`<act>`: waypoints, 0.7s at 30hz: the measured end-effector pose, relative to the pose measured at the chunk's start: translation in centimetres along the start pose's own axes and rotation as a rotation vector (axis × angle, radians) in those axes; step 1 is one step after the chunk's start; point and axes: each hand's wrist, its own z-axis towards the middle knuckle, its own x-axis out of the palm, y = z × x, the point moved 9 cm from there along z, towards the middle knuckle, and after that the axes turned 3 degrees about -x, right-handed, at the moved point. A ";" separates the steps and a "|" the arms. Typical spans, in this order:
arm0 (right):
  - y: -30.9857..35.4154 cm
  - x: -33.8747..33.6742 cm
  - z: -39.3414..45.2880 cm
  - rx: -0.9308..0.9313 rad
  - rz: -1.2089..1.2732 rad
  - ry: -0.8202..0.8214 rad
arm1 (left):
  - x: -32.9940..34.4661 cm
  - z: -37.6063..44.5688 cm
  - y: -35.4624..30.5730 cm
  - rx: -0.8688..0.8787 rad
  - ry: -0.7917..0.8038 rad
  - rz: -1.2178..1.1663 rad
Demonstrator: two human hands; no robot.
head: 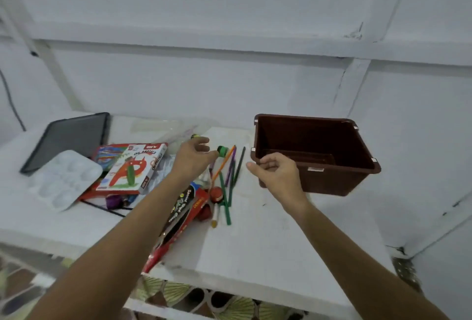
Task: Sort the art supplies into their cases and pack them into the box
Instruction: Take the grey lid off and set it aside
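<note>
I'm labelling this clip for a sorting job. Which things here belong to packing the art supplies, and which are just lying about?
Belongs to the job:
brown box, nothing visible inside
oil pastels case
red sleeve
loose pencils
green-capped pot, by the left hand
white palette

Just lying about:
dark tray
cable on the wall

The right hand hangs at the box's near rim.

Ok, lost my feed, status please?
Left hand pinching green-capped item. Right hand loosely curled, empty, at brown box rim. Box looks empty. Pencils loose between hands.
</note>
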 end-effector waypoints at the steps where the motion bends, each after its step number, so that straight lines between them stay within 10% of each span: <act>1: 1.2 2.5 0.6 -0.020 0.000 0.035 | -2.3 0.5 0.3 -0.008 -0.019 -0.013; 14: 11.5 40.7 8.2 -0.109 -0.153 0.544 | -38.9 9.2 11.0 -0.249 -0.433 0.171; 21: 8.2 54.8 13.1 -0.031 -0.462 0.663 | -47.8 15.7 23.1 -0.486 -0.377 0.287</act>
